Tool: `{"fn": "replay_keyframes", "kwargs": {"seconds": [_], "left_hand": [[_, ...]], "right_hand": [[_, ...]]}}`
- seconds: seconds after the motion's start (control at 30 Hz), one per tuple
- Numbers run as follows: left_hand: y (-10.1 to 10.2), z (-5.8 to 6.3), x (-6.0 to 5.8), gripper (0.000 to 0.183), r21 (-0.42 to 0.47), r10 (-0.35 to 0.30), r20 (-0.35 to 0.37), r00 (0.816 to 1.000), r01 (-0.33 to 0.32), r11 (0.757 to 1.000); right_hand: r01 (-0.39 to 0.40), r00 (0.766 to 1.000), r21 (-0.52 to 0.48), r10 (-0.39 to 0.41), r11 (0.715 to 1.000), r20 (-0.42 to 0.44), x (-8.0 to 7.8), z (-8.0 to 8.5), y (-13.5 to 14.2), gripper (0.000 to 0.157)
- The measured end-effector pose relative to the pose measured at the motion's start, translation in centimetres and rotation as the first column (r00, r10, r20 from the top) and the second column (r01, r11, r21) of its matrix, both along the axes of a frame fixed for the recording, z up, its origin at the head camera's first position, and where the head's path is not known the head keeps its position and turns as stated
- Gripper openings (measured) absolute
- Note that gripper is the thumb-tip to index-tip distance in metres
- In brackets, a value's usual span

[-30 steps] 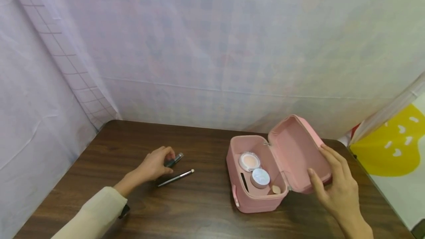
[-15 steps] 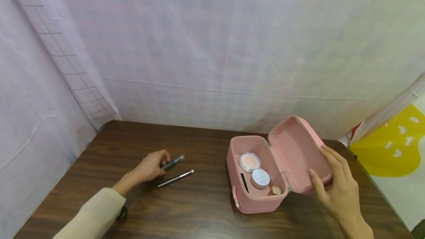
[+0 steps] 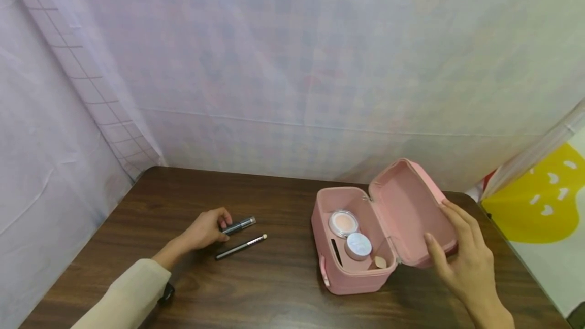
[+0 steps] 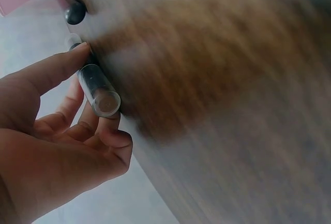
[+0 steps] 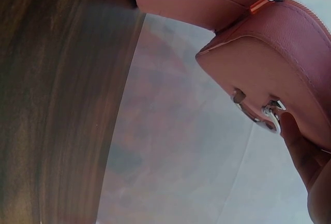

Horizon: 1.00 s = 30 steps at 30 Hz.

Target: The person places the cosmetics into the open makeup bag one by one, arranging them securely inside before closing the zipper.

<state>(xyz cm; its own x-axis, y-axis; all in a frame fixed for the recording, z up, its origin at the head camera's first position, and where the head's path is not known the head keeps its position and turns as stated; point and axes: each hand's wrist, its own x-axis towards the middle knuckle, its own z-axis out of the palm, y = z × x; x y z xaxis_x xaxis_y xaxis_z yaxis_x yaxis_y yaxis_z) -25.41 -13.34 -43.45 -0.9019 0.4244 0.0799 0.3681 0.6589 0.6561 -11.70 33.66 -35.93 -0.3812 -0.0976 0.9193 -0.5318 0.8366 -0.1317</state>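
Note:
My left hand (image 3: 205, 230) pinches a slim dark cosmetic stick (image 3: 239, 225) with clear ends, low over the table. In the left wrist view, the thumb and fingers press on either side of the stick (image 4: 94, 81). Just in front of it lies a makeup brush (image 3: 241, 247) with a black handle and a small pale tip. To the right, a pink cosmetic case (image 3: 349, 281) stands with its lid (image 3: 407, 212) tipped back. My right hand (image 3: 470, 258) holds that lid by its outer edge; in the right wrist view, a fingertip touches the lid's outside near a metal ring (image 5: 274, 118).
Inside the case lie a round clear-rimmed compact (image 3: 344, 223), a pale round jar (image 3: 358, 245), a thin black stick (image 3: 336, 251) and a small beige piece (image 3: 380, 262). The dark wooden table (image 3: 274, 288) ends at a white curtain (image 3: 283, 90) behind.
My left hand has shifted slightly left and toward me, so more of the cosmetic stick shows. The stick now lies at a flatter angle. The right hand and case look unchanged.

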Motion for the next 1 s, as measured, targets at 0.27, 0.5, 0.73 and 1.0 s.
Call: {"fn": "replay_keyframes", "kwargs": {"seconds": [0.27,0.5,0.73,1.0], "left_hand": [[0.04,-0.15,0.06,0.033,0.005,0.012,0.027,1.000,-0.012,1.000],[0.12,-0.05,0.10,0.035,0.013,0.023,0.039,0.999,-0.024,1.000],[0.11,-0.41,-0.33,0.041,0.114,0.010,0.082,0.997,-0.019,0.993],[-0.12,-0.75,-0.75,0.043,0.267,-0.039,0.203,0.978,-0.017,0.963]], "right_hand": [[0.008,1.000,0.011,-0.008,1.000,-0.003,0.20,0.08,-0.23,0.065],[0.007,1.000,0.010,-0.007,1.000,-0.001,0.04,-0.07,0.02,0.064],[0.022,1.000,0.014,-0.022,1.000,0.006,0.18,0.01,-0.18,0.065],[0.023,1.000,0.021,-0.023,1.000,0.000,0.43,0.55,-0.76,0.065]]}}
